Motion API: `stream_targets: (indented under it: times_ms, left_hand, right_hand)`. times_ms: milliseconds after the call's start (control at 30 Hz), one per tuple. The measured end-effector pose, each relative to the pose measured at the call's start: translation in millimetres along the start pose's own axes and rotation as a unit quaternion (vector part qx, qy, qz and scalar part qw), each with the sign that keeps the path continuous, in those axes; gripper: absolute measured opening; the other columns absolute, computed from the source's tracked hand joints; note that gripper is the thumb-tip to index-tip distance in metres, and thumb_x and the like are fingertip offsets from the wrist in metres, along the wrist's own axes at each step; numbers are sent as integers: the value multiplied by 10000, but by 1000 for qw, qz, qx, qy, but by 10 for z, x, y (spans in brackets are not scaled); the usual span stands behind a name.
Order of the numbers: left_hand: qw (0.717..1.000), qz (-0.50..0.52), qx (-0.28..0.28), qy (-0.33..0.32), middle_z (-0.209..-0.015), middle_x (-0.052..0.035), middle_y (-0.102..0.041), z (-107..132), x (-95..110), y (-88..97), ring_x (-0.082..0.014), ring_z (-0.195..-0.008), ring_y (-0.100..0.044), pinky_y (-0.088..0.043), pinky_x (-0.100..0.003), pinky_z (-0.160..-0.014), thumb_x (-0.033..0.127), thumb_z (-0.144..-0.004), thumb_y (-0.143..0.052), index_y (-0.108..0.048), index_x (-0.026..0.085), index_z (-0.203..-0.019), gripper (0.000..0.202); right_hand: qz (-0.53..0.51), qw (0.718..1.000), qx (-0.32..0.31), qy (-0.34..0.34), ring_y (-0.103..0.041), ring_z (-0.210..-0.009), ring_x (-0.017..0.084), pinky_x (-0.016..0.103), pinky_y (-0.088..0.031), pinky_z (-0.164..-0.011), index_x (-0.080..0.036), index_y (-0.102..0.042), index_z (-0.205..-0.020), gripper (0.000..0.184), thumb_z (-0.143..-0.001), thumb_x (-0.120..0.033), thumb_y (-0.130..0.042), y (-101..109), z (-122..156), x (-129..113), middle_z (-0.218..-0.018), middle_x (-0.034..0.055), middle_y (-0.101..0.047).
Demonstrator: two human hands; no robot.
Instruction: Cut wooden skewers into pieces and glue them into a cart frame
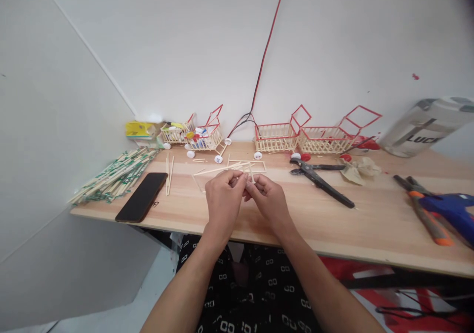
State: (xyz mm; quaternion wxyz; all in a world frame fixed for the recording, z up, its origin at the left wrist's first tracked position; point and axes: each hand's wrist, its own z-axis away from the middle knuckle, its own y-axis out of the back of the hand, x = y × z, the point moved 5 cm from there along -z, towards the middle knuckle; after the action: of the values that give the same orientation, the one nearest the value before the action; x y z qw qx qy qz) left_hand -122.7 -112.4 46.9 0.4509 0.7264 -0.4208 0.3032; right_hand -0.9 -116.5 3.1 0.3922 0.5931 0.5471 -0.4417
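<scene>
Close together over the table's front half, my left hand (225, 194) and my right hand (271, 199) are both closed, fingertips pinching a frame of thin wooden sticks (218, 170). Part of that frame is hidden behind my fingers; its left side slants out past my left hand. Just behind, another stick frame (265, 166) lies on the wood. Several loose wooden sticks (169, 175) lie to the left, near a black phone (142, 197). To the right are black-handled cutting pliers (322, 180).
Miniature stick-built carts (205, 138) with red handles and bottle-cap wheels line the wall, with more carts (276, 138) farther right. Green-wrapped sticks (118, 175) lie left. Crumpled paper (361, 170), a blue glue gun (448, 207) and orange-handled pliers (425, 214) lie right.
</scene>
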Motion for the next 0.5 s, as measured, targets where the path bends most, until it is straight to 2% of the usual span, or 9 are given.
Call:
stream_targets:
  times_ms: [500]
  left_hand:
    - [993,95,16,66,-534,28,-620,25,35,-3,-102,-524,-556,-420,-197,-531,232,-775,-607,-671,158,-611,191]
  right_hand:
    - [-10,1000,-7,-17,-668,-656,158,271,-546,-618,-187,-627,-798,223,-825,-408,-620,-10,-8,14,-702,15,-694]
